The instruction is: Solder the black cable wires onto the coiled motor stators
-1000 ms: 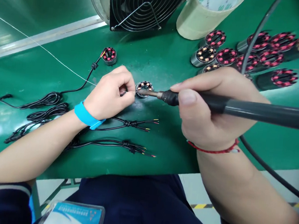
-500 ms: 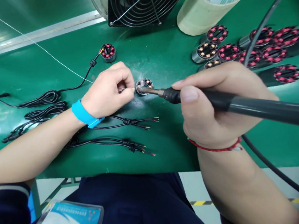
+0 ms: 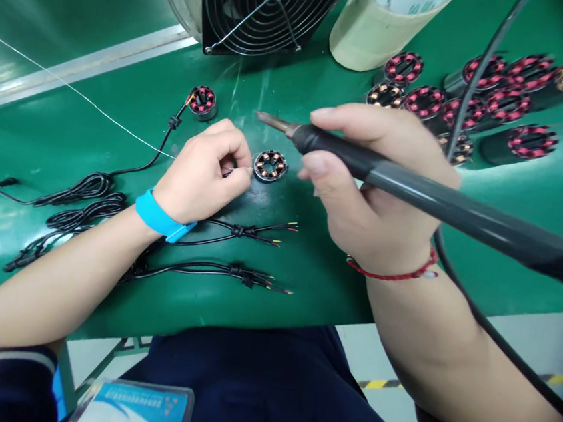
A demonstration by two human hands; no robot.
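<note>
My left hand (image 3: 210, 170), with a blue wristband, pinches a thin silvery wire (image 3: 114, 121) that runs in from the upper left. Right beside its fingertips, a small ring-shaped coil part (image 3: 270, 166) with copper windings lies on the green table. My right hand (image 3: 380, 181) is closed round the black handle of a soldering iron (image 3: 333, 150). The iron's tip is in the air above and left of the coil part, apart from it. Faint smoke rises near the tip.
A black fan (image 3: 272, 15) and a pale tape roll (image 3: 375, 33) stand at the back. Several red or copper coil parts (image 3: 508, 104) are at the right. A wired coil part (image 3: 203, 102) and black cables (image 3: 88, 184) lie left. The iron's cord (image 3: 484, 71) hangs at right.
My right hand has lifted the soldering iron up and left, off the coil part, which now shows fully. My left hand has stayed almost still.
</note>
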